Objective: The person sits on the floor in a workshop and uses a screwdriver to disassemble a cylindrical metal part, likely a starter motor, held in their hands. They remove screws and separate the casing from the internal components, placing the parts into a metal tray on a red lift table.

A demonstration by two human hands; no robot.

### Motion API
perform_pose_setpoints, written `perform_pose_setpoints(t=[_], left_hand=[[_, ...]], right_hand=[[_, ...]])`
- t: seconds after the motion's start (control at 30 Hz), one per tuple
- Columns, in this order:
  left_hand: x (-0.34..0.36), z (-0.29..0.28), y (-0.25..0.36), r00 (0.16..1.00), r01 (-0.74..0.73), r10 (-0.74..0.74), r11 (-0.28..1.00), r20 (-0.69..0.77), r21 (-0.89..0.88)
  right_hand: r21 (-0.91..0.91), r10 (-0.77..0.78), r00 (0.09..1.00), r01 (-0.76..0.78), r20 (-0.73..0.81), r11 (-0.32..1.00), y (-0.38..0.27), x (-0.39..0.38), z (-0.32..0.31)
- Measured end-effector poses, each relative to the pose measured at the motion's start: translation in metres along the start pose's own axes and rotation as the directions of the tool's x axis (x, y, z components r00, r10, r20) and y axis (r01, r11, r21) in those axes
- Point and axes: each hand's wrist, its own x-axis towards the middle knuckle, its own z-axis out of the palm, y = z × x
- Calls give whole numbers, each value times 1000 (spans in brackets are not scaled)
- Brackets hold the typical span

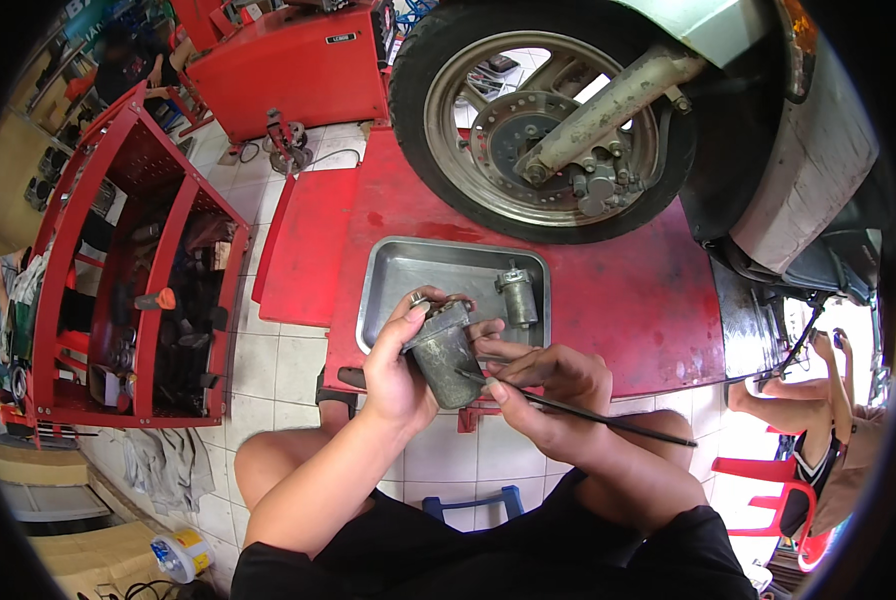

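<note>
My left hand (398, 370) is closed round a grimy metal cylindrical housing (442, 365) with a flanged top, held tilted above the front of a steel tray (388, 270). My right hand (548, 400) grips a thin black-handled tool (628, 427), its tip at or near the housing's side and partly hidden. A second, smaller metal cylinder (519, 298) stands or rests in the right part of the tray, which sits on a red platform (625, 310).
A scooter's front wheel (413, 110) rises behind the tray. A red tool trolley (143, 350) stands left, a red cabinet (278, 65) behind. A blue stool (473, 498) is below me. Other people are at back left (123, 70) and right (818, 420), beside a red chair (758, 470).
</note>
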Motion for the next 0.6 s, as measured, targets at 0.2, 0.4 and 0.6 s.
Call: perform_pose_setpoints(t=[0.2, 0.4, 0.6], left_hand=[[0, -1, -3, 1000, -3, 3, 1000, -31, -20], [2, -8, -6, 998, -49, 51, 996, -31, 72], [0, -8, -10, 993, -100, 107, 987, -54, 123]], right_hand=[[37, -31, 998, 33, -54, 999, 3, -5, 6], [-176, -206, 978, 208, 29, 962, 10, -3, 4], [-283, -265, 956, 290, 127, 914, 9, -3, 2]])
